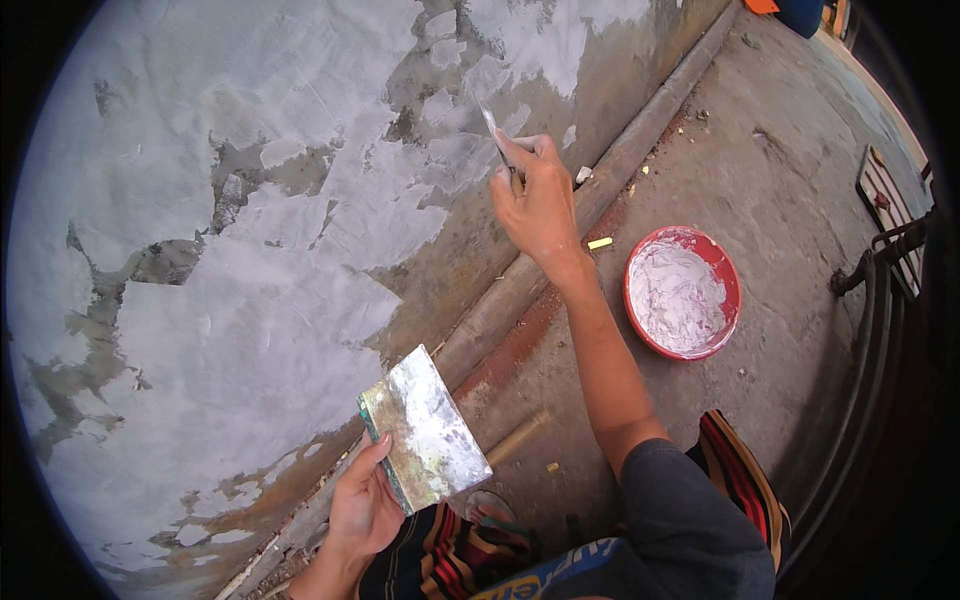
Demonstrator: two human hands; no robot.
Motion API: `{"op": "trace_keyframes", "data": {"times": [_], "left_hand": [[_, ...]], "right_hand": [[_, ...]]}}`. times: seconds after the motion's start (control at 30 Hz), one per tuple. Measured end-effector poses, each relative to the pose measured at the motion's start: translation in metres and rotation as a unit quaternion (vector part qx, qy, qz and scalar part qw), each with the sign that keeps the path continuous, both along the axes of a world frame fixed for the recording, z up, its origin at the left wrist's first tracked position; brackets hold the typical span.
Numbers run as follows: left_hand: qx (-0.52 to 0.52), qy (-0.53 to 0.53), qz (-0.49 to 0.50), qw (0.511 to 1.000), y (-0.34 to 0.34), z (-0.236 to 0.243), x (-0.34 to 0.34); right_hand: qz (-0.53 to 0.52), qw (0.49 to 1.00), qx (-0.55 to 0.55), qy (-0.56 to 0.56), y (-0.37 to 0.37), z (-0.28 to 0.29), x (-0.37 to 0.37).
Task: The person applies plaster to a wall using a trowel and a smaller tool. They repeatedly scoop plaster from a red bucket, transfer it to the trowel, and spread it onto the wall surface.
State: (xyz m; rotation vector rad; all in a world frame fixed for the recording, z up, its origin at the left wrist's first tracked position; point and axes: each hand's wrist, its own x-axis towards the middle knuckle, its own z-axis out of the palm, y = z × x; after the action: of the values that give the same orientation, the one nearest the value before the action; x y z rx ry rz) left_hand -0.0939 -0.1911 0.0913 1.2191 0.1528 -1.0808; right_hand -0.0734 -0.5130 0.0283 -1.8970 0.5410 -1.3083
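My right hand is stretched out to the wall, its fingers wrapped round a putty knife. The knife's thin blade shows nearly edge-on, its tip close to or on the wall; I cannot tell which. Patches of pale grey-white putty cover much of the wall, with darker bare areas between them. Low down, my left hand grips the edge of a flat rectangular board, thumb on top. White putty is smeared over the board's upper face.
On the concrete floor, right of my right forearm, stands a red bowl of white putty. A pipe runs along the wall's foot. Crumbs and a yellow piece lie beside it. Dark metal bars stand at the far right.
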Motion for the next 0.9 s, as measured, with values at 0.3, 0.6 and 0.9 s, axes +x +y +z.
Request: {"op": "trace_keyframes", "data": {"times": [0.3,0.6,0.9], "left_hand": [[-0.006,-0.004,-0.001,1.0,0.001,0.002,0.002],[0.008,-0.021,0.05,0.999,-0.001,0.005,-0.002],[0.023,-0.017,0.039,0.999,-0.002,0.007,-0.004]], "right_hand": [[0.09,0.993,-0.07,-0.016,0.032,-0.035,0.004],[0.052,0.964,-0.254,-0.051,-0.045,-0.071,0.033],[0.066,0.959,-0.276,-0.011,-0.048,-0.059,-0.006]]}}
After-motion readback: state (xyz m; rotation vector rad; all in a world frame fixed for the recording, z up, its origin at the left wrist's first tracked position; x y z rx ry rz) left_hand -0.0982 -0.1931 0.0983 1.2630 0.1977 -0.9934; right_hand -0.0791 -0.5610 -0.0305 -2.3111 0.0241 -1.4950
